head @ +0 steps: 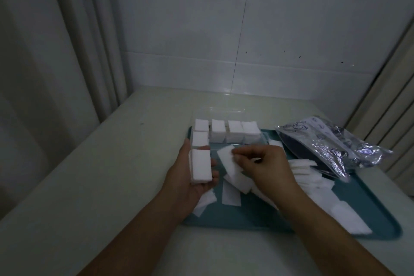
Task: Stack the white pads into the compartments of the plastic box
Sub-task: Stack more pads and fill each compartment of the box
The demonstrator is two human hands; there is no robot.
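Observation:
My left hand [186, 177] lies palm up over the tray's left edge and holds a neat stack of white pads [201, 166]. My right hand [266, 163] pinches a single white pad [227, 158] between thumb and fingers, just right of that stack. The clear plastic box [264, 138] stands at the tray's far side; its compartments hold stacks of pads [226, 133], with two more stacks [200, 139] down its left side. Loose pads [313, 177] lie scattered over the tray beneath and to the right of my right hand.
A teal tray [235, 223] rests on a pale table [112, 163] set against a tiled wall. A crinkled clear and silver plastic bag [331, 143] lies on the tray's far right corner. Curtains hang at the left and right.

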